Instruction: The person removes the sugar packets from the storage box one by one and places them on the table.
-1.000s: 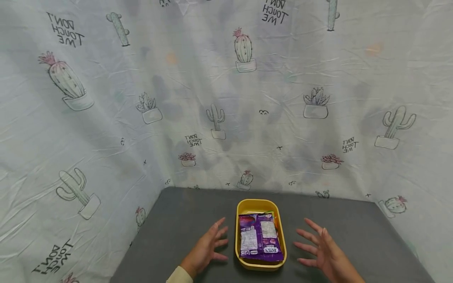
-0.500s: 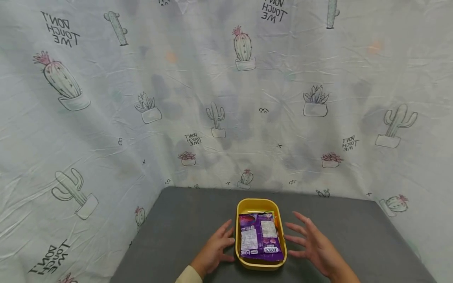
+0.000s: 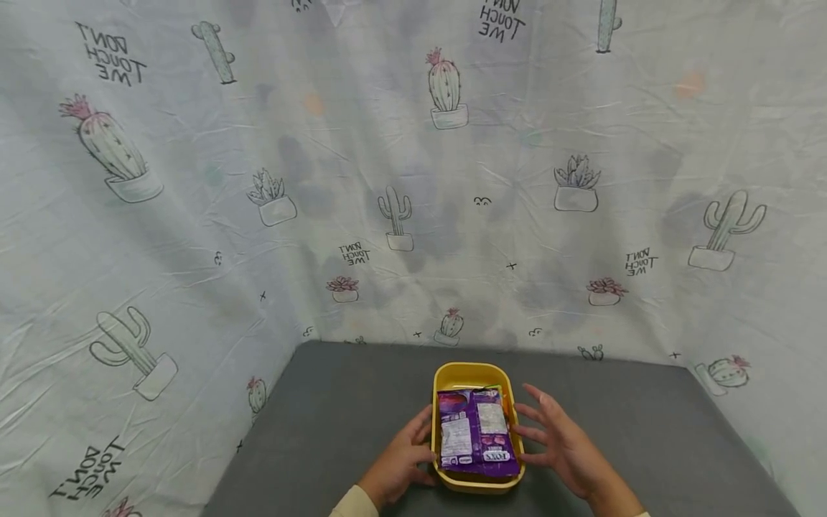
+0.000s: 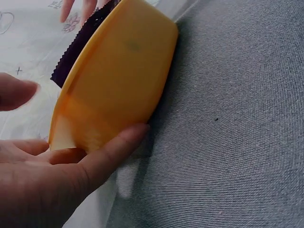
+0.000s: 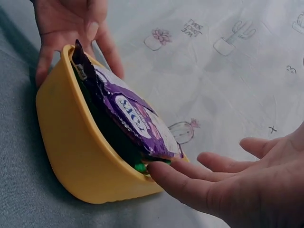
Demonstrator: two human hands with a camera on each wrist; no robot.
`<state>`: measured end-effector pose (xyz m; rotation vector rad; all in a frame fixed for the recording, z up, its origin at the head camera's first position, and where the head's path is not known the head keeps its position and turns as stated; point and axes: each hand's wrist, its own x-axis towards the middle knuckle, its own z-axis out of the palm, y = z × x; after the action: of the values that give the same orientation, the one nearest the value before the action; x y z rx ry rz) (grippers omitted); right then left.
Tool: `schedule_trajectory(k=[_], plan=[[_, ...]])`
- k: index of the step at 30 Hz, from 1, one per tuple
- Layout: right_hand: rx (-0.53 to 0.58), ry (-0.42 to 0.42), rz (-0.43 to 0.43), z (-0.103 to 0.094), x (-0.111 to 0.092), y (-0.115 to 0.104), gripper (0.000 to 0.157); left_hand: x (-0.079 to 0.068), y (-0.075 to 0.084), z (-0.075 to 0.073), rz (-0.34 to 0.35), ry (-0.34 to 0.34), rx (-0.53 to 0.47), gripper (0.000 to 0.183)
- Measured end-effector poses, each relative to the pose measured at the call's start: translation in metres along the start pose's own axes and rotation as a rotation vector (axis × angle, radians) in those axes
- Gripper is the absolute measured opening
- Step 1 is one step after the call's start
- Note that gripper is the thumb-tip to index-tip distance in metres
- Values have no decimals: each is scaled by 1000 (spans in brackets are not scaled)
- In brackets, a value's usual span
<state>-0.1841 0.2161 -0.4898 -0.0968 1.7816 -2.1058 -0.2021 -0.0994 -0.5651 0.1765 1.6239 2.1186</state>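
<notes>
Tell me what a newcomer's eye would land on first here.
Probably the yellow tray on the grey table, with a purple packet lying in it. The left hand and right hand flank it, one on each side. Behind, a pale cloth printed with cacti fills the view.

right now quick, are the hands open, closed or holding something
Left hand: open, against the yellow tray, not gripping it.
Right hand: open, beside the yellow tray, holding nothing; contact unclear.

We count one tray (image 3: 478,487), one purple bag (image 3: 474,431) inside it, one left hand (image 3: 402,462) and one right hand (image 3: 568,446) beside it, one table (image 3: 349,395) beneath.
</notes>
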Motion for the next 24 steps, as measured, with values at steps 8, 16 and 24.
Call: schedule_trajectory(k=[8, 16, 24], plan=[[-14, 42, 18, 13, 10, 4, 85, -3, -5, -2, -1, -17, 3, 102], [-28, 115, 31, 22, 18, 6, 84, -3, -10, -4, -6, -14, -19, 102], [-74, 165, 59, 25, 31, 8, 92, -1, -13, -5, -13, -12, -23, 103]])
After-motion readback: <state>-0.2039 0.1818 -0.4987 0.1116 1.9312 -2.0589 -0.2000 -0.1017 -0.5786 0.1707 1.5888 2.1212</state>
